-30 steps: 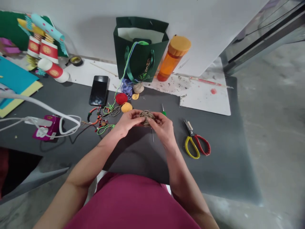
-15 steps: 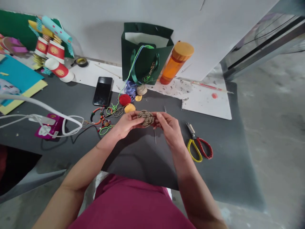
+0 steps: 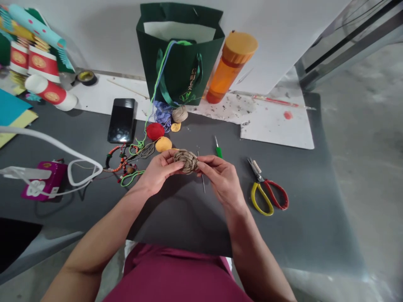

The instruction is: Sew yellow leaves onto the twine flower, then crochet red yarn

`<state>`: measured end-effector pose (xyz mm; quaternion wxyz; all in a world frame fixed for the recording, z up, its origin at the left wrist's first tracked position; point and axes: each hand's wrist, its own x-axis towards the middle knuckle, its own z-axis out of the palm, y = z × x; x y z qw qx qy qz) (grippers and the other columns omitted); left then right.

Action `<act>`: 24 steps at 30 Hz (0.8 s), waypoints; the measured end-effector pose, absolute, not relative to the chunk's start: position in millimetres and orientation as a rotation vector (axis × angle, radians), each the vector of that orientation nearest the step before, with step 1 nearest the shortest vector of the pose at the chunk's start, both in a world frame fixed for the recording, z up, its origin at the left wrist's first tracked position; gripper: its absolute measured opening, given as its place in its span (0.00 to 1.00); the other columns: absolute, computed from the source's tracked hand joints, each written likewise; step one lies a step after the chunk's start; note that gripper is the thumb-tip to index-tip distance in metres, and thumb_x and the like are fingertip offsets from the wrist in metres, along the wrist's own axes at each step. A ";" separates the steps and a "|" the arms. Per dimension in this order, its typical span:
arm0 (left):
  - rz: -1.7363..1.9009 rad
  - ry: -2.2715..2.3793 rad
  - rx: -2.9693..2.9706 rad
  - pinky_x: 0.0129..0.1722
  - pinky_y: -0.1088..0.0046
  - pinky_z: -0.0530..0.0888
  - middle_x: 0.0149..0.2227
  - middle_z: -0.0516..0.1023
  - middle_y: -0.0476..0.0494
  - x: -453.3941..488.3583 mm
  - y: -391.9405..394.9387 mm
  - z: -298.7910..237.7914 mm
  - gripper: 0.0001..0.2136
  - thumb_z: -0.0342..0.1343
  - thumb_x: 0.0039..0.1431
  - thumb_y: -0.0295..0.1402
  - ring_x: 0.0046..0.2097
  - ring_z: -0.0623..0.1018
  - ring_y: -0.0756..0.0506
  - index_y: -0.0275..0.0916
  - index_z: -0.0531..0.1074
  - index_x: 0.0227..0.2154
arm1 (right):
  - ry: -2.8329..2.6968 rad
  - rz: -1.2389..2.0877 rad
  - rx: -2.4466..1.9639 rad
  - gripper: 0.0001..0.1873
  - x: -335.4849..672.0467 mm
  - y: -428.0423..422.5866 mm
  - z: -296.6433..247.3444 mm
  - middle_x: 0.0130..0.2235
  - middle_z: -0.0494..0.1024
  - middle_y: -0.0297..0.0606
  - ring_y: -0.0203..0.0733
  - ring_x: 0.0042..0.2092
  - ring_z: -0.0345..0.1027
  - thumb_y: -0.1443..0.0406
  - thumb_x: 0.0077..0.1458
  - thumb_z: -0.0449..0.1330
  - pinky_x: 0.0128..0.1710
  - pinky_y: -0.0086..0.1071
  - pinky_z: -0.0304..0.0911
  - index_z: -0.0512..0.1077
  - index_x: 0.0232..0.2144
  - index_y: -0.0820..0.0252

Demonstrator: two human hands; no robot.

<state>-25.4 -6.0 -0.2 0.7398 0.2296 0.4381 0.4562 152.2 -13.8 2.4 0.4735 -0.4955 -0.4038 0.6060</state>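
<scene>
A round knot of braided tan cord (image 3: pixel 185 161) sits between my hands above the dark mat (image 3: pixel 182 222). My left hand (image 3: pixel 160 171) cradles it from the left with fingers and thumb. My right hand (image 3: pixel 222 180) pinches its right edge with the fingertips. Just below that hand lies a thin metal needle (image 3: pixel 203 182). Above it rests a green-handled hook (image 3: pixel 218 147). Both lie on the mat, apart from my fingers. A yellow ball (image 3: pixel 163 144) and a red ball (image 3: pixel 155 131) lie beyond my left hand.
Red-and-yellow scissors (image 3: pixel 267 191) lie right of my right hand. Further back are a beaded cord (image 3: pixel 121 160), a phone (image 3: pixel 121 120), a green paper bag (image 3: pixel 179 63), and an orange bottle (image 3: pixel 231 67). A white cable (image 3: pixel 63 151) crosses the mat's left side.
The knot has turned and tilted between my hands, and my right fingers now pinch its edge. The whole scene has shifted in view as my head moved; the green-handled hook shows again.
</scene>
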 end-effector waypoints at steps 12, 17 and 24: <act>1.036 1.040 0.527 0.38 0.69 0.81 0.32 0.83 0.48 -15.0 -8.7 -3.0 0.21 0.78 0.34 0.32 0.34 0.81 0.48 0.37 0.75 0.31 | -1.154 1.311 -1.219 0.13 153.9 -22.5 0.4 0.38 0.83 0.37 0.39 0.39 0.78 0.62 0.51 0.70 0.44 0.36 0.76 0.78 0.40 0.56; 0.989 1.009 0.513 0.39 0.68 0.81 0.32 0.83 0.48 -16.3 -9.3 -2.0 0.19 0.76 0.37 0.32 0.33 0.82 0.48 0.37 0.75 0.32 | -1.115 1.342 -1.182 0.14 154.9 -22.1 -1.7 0.38 0.82 0.37 0.40 0.40 0.77 0.61 0.51 0.71 0.44 0.35 0.76 0.77 0.40 0.55; 0.932 0.952 0.463 0.37 0.72 0.80 0.32 0.83 0.48 -20.9 -8.8 0.8 0.17 0.75 0.40 0.29 0.33 0.82 0.49 0.35 0.76 0.34 | -0.960 1.515 -1.073 0.18 155.2 -19.6 -0.3 0.37 0.81 0.36 0.38 0.37 0.75 0.55 0.47 0.75 0.40 0.34 0.76 0.76 0.37 0.55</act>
